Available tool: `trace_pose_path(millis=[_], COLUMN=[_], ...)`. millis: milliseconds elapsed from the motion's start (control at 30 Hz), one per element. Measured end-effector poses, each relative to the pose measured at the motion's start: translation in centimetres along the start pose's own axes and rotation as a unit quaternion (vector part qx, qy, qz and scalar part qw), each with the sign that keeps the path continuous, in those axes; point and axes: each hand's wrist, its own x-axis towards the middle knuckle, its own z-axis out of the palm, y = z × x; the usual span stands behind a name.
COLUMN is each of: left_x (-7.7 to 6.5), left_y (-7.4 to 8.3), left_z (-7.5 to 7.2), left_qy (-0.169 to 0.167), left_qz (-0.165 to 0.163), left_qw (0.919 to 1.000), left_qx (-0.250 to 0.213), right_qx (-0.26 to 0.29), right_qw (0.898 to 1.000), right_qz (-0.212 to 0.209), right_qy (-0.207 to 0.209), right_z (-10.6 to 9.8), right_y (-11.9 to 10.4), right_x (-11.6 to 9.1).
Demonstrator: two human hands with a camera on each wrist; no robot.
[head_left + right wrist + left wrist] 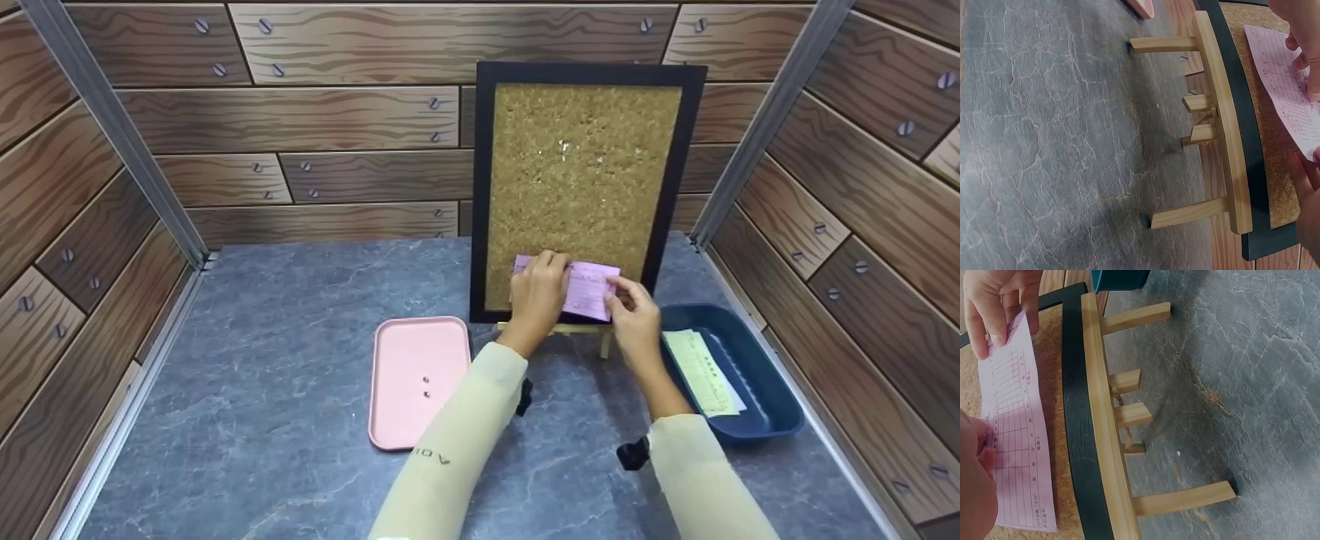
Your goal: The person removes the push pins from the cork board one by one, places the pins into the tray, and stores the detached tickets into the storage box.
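A pink receipt slip [587, 291] with a printed grid lies over the lower part of the cork board [581, 172]. My right hand [636, 319] pinches its right edge between thumb and fingers, also seen from the side in the left wrist view, where the slip [1019, 455] bows slightly. On the slip's left half is my left hand [538, 289], fingers bent with tips at the paper; I cannot tell whether they hold something small. Black framing surrounds the cork, and the board stands on a wooden easel [1224, 124].
Left of the arms lies a pink tray [397, 345] with two small shiny metal pieces [426, 387]. A dark blue bin [772, 390] at the right holds green and white paper slips [701, 373]. Wood-patterned walls enclose the grey marbled table [270, 375].
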Motion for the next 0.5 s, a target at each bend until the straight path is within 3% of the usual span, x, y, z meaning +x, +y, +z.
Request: trace_pose_path(millis=[233, 500], left_x=[0.06, -0.01], left_y=[0.09, 0.27], left_z=[0.07, -0.01], left_qy=[0.01, 0.021], left_qz=[0.002, 0.008], left_qw=[0.9999, 0.9996], left_qx=[0.011, 0.016], right_qx=[0.0, -0.012], right_qw=[1.0, 0.999], right_qz=[0.004, -0.038], right_qy=[-0.001, 0.005], right_z=[-0.02, 0.04], right_y=[-0.25, -0.18], right_x=[0.02, -0.02])
